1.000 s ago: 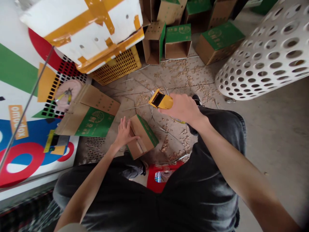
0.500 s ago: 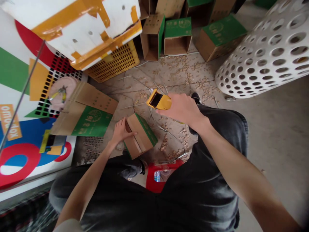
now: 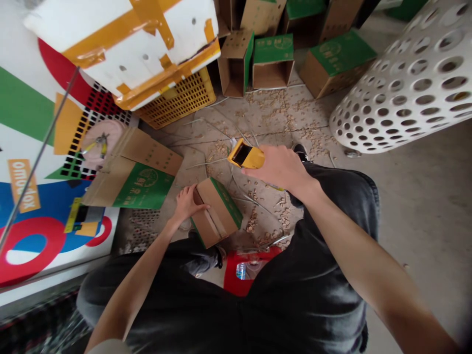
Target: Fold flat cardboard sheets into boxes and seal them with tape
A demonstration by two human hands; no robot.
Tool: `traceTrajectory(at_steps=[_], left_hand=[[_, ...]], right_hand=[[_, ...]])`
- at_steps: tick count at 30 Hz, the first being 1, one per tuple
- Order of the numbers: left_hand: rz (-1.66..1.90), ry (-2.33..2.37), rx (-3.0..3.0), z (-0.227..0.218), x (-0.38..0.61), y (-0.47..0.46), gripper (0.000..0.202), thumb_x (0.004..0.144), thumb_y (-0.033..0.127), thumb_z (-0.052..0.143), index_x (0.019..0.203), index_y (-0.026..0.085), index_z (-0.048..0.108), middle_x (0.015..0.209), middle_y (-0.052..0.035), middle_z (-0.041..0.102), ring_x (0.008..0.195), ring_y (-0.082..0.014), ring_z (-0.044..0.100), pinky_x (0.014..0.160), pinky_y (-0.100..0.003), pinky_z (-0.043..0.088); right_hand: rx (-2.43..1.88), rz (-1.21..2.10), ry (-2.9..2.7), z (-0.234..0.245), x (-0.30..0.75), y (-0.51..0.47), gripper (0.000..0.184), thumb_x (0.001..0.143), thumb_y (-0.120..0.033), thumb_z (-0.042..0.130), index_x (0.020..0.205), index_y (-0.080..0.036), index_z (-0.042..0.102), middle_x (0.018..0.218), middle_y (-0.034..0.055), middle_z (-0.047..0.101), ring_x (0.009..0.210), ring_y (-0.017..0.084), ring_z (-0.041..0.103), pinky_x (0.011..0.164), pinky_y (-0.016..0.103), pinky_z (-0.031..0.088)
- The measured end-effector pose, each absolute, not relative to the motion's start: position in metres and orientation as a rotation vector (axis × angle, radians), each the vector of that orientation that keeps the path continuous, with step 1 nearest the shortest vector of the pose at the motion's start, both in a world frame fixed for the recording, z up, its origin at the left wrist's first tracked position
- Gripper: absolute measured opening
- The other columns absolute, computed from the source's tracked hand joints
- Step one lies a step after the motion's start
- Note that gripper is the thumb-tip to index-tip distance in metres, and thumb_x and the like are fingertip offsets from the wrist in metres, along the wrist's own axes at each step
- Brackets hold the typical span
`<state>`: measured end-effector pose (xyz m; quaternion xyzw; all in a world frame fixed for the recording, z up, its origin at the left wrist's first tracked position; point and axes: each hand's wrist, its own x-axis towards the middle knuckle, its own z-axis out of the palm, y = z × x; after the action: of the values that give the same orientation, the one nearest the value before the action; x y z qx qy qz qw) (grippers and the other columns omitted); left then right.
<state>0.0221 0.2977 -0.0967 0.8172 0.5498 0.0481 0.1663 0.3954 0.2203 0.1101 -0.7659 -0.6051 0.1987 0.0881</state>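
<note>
A small brown-and-green cardboard box (image 3: 220, 211) rests on the floor between my feet, its top flaps meeting along a seam. My left hand (image 3: 190, 201) grips its left end, thumb across the top and fingers over the edge. Above and to the right of the box, my right hand (image 3: 282, 166) is wrapped round what looks like a yellow tape dispenser (image 3: 252, 158). A dark slot shows in the dispenser, with a whitish bit at its tip. The dispenser is apart from the box. My palm hides its grip.
A larger carton (image 3: 142, 184) stands at left by pliers (image 3: 100, 143). Open cartons (image 3: 273, 51) line the back. A foam box (image 3: 147, 44) sits over a yellow crate (image 3: 180, 98). A white perforated basket (image 3: 401, 93) stands right. Straps and cardboard bits litter the floor (image 3: 269, 118).
The whole view has shifted slightly, so things sit a little lower and further right. Both hands keep their holds on the box and the yellow dispenser.
</note>
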Motion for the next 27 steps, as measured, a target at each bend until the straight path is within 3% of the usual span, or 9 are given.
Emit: traceTrajectory(at_steps=[6,10,14,17,19,23,27], left_hand=[[0.345,1.504,2.118,-0.069,0.029,0.29,0.035,0.079,0.046,0.086,0.102,0.021,0.08,0.104,-0.0104,0.08,0.095,-0.0299,0.075,0.089,-0.043,0.059],[0.393,1.466,2.013,-0.055,0.036,0.28,0.017,0.084,0.04,0.08,0.085,0.022,0.081,0.09,-0.0055,0.082,0.082,-0.0245,0.075,0.079,-0.036,0.059],[0.352,1.474,2.001,-0.046,0.038,0.274,0.014,0.086,0.035,0.077,0.08,0.023,0.08,0.085,-0.0048,0.082,0.079,-0.0237,0.076,0.077,-0.035,0.059],[0.324,1.37,1.965,-0.039,0.037,0.267,0.013,0.089,0.033,0.074,0.083,0.022,0.079,0.093,-0.0066,0.082,0.085,-0.0244,0.077,0.081,-0.036,0.061],[0.266,1.263,1.953,-0.035,0.037,0.26,0.016,0.085,0.035,0.079,0.095,0.022,0.078,0.107,-0.0086,0.082,0.098,-0.0264,0.078,0.089,-0.039,0.062],[0.126,1.103,1.98,-0.03,0.039,0.25,0.057,0.075,0.039,0.091,0.126,0.02,0.073,0.138,-0.0124,0.074,0.126,-0.0317,0.071,0.113,-0.047,0.053],[0.073,0.987,1.915,-0.029,0.039,0.25,0.057,0.087,0.048,0.082,0.136,0.02,0.072,0.151,-0.0119,0.066,0.139,-0.0302,0.064,0.123,-0.047,0.045]], right_hand=[[-2.28,0.57,-1.807,0.109,0.395,0.221,0.06,0.083,-0.07,0.074,0.119,-0.021,0.074,0.102,0.0146,0.078,0.096,0.036,0.073,0.08,0.043,0.053],[-2.28,0.56,-1.829,0.107,0.394,0.222,0.059,0.084,-0.067,0.074,0.12,-0.02,0.074,0.101,0.0145,0.078,0.095,0.036,0.073,0.078,0.041,0.053],[-2.271,0.536,-1.867,0.104,0.394,0.223,0.058,0.086,-0.066,0.071,0.119,-0.019,0.075,0.102,0.0159,0.078,0.095,0.036,0.073,0.077,0.04,0.052],[-2.265,0.523,-1.886,0.103,0.394,0.223,0.059,0.086,-0.067,0.071,0.119,-0.018,0.074,0.102,0.0162,0.079,0.094,0.036,0.073,0.076,0.04,0.052],[-2.265,0.522,-1.888,0.102,0.393,0.223,0.06,0.085,-0.067,0.071,0.119,-0.018,0.074,0.101,0.0162,0.079,0.094,0.036,0.073,0.076,0.04,0.051],[-2.279,0.528,-1.881,0.102,0.391,0.224,0.061,0.084,-0.069,0.072,0.118,-0.018,0.075,0.1,0.0164,0.078,0.092,0.037,0.072,0.075,0.04,0.051],[-2.269,0.534,-1.89,0.101,0.39,0.225,0.062,0.084,-0.069,0.071,0.119,-0.018,0.074,0.1,0.0159,0.078,0.092,0.036,0.072,0.075,0.041,0.051]])
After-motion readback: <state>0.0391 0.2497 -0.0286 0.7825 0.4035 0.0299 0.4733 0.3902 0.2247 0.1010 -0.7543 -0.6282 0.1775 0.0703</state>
